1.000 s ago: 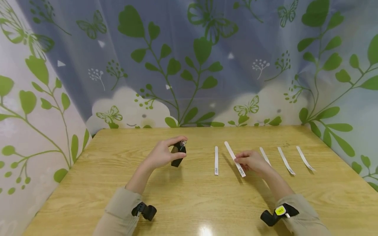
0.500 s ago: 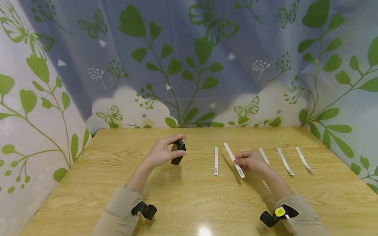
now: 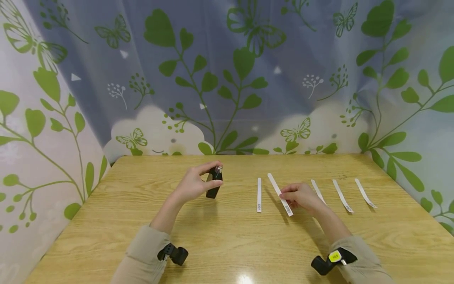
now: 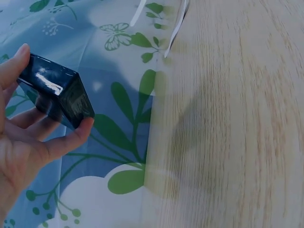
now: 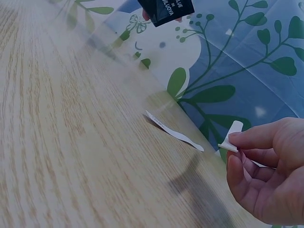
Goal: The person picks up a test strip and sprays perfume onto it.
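Observation:
My left hand grips a black perfume bottle with a silvery spray top, holding it above the table. The index finger lies over the sprayer, and the thumb crosses the near side. White lettering shows on the bottle in the right wrist view. Between thumb and fingers, my right hand pinches a white paper test strip, tilted, its printed end towards me. In the right wrist view the held strip is seen nearly end-on. Left of it, another test strip lies flat on the wooden table.
To the right lie more white strips: one partly hidden by the right hand and forearm, a second, and a third with its near end curled up. A leaf-patterned curtain hangs behind the table's far edge.
The perfume bottle has risen slightly and stands a little more upright in the left hand. The right hand and its strip have hardly moved. The head view has tilted slightly.

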